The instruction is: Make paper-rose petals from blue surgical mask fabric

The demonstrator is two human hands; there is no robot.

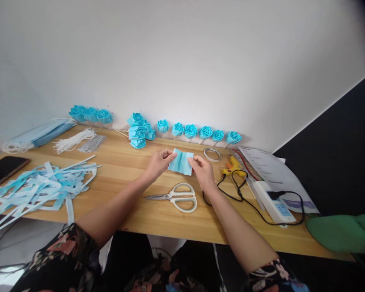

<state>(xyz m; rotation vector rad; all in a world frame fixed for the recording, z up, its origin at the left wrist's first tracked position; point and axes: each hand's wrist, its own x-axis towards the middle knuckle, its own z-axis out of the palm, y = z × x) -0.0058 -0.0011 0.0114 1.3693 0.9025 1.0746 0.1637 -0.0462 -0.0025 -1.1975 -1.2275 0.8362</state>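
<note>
A small rectangle of light blue mask fabric (181, 162) is stretched between my two hands above the wooden table. My left hand (159, 163) pinches its left edge between thumb and fingers. On the right side, my right hand (202, 169) grips the other edge the same way. A darker crease runs down the middle of the piece. Just below my hands lie white-handled scissors (176, 197), blades pointing left. Behind the piece, a row of blue fabric roses (190, 131) on sticks leans along the wall.
Cut strips (45, 188), a phone (6, 170), face masks (42, 134), white ear loops (74, 140) and grey wires (93, 143) lie left. Right are a wire coil (212, 155), a yellow glue gun (233, 167), its black cord, a power strip (273, 202) and printed sheets (270, 170).
</note>
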